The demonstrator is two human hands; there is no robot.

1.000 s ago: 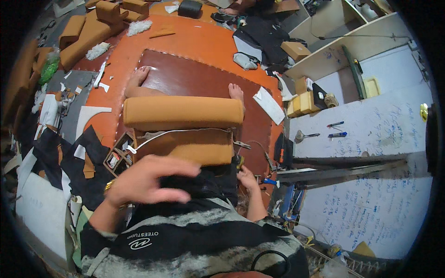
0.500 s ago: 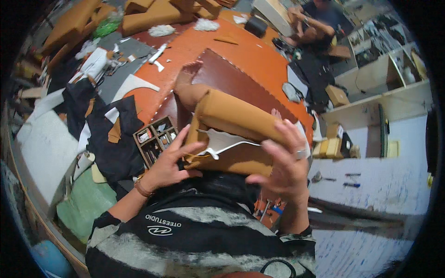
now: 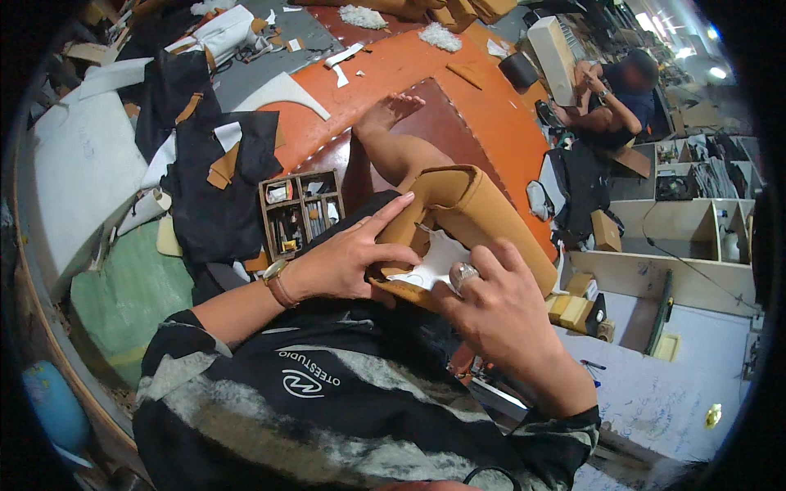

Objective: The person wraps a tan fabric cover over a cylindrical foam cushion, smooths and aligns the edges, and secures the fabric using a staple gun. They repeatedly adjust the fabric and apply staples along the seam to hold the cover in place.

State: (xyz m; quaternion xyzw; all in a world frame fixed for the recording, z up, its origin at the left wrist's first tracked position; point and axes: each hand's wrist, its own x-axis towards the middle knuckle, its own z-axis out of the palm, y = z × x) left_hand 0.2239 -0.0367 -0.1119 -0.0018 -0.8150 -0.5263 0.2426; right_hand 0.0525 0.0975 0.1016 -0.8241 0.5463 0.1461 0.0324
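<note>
A tan padded upholstery piece [image 3: 499,214] lies across my lap, its hollow side facing up. White lining material [image 3: 443,255] shows inside the hollow. My left hand [image 3: 360,260] grips the piece's left corner, with the index finger stretched along the rim and other fingers over the edge. Over the near right side, my right hand [image 3: 494,304] has its fingers bent and pressed together at the near edge, beside the white lining. The right fingertips are partly hidden, so exactly what they pinch there is unclear.
A divided wooden box [image 3: 303,214] of small tools and parts stands left of my knee. Dark fabric [image 3: 221,196] and a green sack [image 3: 131,304] lie further left. Orange sheeting [image 3: 401,64] covers the floor ahead. Another person [image 3: 618,102] sits at the far right, near wooden shelving [image 3: 688,225].
My right hand has come from spread and raised to bent fingers at the near edge. My left hand has closed on the corner. The lining's raised white edge is lower, and the view has turned.
</note>
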